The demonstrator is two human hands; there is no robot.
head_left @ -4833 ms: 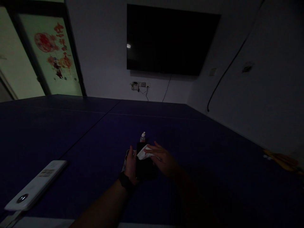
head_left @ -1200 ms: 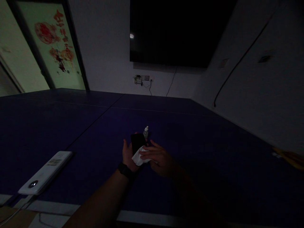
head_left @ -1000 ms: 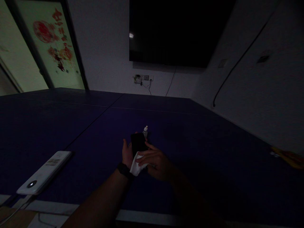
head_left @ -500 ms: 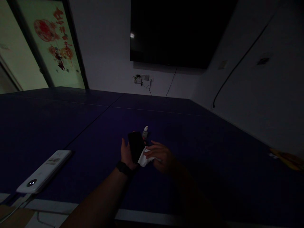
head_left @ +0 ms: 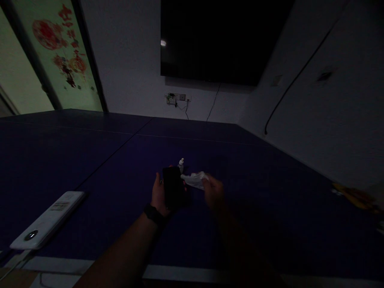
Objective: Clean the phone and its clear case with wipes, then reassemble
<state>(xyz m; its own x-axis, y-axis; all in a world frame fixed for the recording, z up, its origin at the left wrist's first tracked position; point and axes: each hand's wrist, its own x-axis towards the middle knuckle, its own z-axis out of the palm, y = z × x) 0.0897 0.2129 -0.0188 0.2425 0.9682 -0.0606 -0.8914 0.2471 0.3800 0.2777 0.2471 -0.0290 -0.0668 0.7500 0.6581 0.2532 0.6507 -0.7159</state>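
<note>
A dark smartphone (head_left: 173,187) lies in my left hand (head_left: 158,196), its screen facing up and the fingers curled round its edges. My left wrist wears a black watch. To the right of the phone, my right hand (head_left: 213,191) pinches a crumpled white tissue (head_left: 195,180), whose loose end reaches toward the phone's right edge. I cannot tell whether the tissue touches the phone. Just behind the phone stands a small dropper bottle (head_left: 181,164) with a white top, its lower part hidden by the phone and my fingers.
A white power bank (head_left: 49,220) with a cable rests at the left on the dark blue table (head_left: 120,168). Yellowish cloth (head_left: 357,198) lies at the right edge. A large black TV (head_left: 222,40) hangs on the wall above sockets (head_left: 177,98) and wires.
My right hand has lifted the tissue off the phone's lower right part and moved it up and right, where it hangs more spread out. The phone shows more fully.
</note>
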